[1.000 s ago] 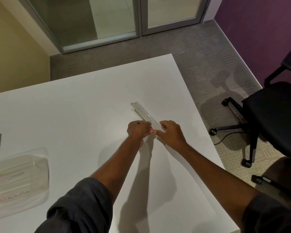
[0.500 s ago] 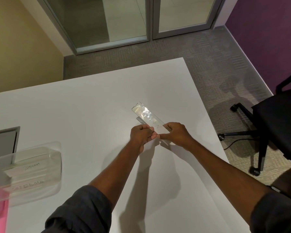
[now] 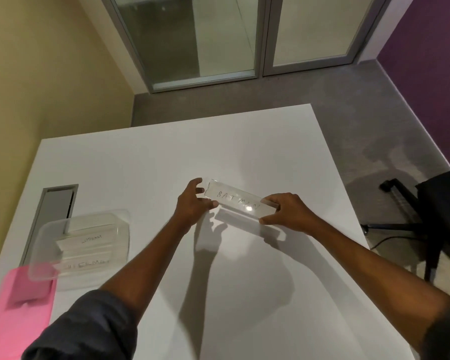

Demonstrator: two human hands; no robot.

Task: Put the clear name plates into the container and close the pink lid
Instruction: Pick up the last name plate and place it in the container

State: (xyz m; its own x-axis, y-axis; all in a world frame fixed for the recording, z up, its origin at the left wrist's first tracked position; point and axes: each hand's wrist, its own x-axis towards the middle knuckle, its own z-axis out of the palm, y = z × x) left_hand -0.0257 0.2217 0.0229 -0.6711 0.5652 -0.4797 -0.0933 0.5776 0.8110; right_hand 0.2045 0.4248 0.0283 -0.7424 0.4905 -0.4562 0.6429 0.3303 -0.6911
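Resting on the white table (image 3: 244, 281): clear container (image 3: 79, 245) at the left, lying partly over the pink lid (image 3: 18, 310). Holding two name plates inside. Both hands clamping a clear plate (image 3: 238, 202) marked BATMAN above mid-table: left hand (image 3: 192, 203) pinching one end, right hand (image 3: 287, 211) the other.

- Single head-worn view, looking forward and down onto the white surface (image 3: 244, 281) from close above.
- Faces glass doors (image 3: 218, 37) at 12 o'clock; office chair (image 3: 439, 216) at 3 o'clock.
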